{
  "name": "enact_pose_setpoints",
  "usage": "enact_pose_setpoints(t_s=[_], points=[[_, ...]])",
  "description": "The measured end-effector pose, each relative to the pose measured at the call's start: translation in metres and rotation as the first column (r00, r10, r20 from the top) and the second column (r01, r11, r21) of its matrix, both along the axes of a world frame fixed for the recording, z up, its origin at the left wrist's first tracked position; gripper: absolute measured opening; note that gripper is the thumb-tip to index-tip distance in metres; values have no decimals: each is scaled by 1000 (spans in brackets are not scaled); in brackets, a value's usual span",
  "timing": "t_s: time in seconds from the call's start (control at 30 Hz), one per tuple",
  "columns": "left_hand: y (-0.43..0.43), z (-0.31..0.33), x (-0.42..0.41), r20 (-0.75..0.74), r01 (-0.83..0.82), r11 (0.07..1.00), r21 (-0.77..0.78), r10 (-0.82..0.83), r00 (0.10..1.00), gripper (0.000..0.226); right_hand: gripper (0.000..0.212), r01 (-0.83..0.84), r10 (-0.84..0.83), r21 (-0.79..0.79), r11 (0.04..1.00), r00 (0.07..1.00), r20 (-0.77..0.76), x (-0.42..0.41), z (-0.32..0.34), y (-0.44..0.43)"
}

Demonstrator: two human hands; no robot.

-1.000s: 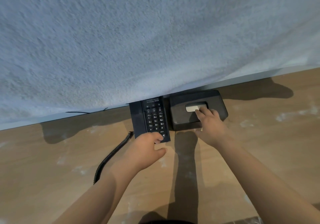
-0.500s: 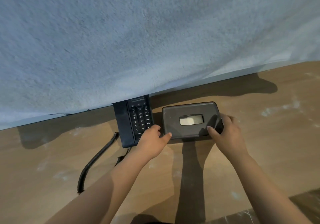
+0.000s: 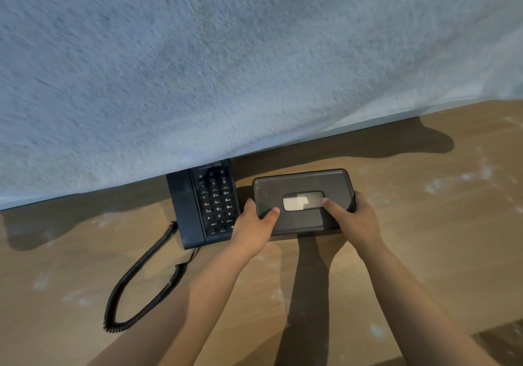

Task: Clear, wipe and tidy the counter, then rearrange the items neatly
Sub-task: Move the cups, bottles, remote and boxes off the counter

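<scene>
A dark grey tissue box (image 3: 302,184) with a pale tissue showing in its top slot sits on the wooden counter (image 3: 424,238) near the wall. My left hand (image 3: 253,228) grips its near left corner, thumb on top. My right hand (image 3: 352,220) grips its right end, thumb lying on the lid beside the slot. A black desk phone (image 3: 203,204) with a keypad stands just left of the box, its back against the wall.
The phone's coiled black cord (image 3: 135,283) loops across the counter to the left front. A rough blue-grey wall (image 3: 254,54) rises behind the counter. Pale dusty smears mark the wood on the right and left.
My left hand left the phone's keypad and took the box's left corner. My right hand shifted from the slot to the right end. The box has come a little away from the wall.
</scene>
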State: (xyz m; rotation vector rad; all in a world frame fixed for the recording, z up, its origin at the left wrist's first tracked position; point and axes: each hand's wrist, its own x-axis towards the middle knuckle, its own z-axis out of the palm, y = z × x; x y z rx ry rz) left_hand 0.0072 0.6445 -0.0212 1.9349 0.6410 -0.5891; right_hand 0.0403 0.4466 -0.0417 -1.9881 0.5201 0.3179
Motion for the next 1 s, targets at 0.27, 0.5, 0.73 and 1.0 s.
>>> enact_pose_setpoints(t_s=[0.27,0.5,0.73,1.0], points=[[0,0,-14,-26,-107,972,-207,104,994,68,55,60,-68,121,991,996,66,-19,6,-2],[2,18,-40,94,10,978,-208,9,996,62,58,153,-168,131,980,979,118,-46,23,-4],[25,31,-65,213,-23,989,-144,53,976,61,50,129,-141,98,987,981,133,-65,41,17],[67,48,-122,225,-177,968,-178,216,950,60,48,22,-32,79,997,992,118,-91,67,57]])
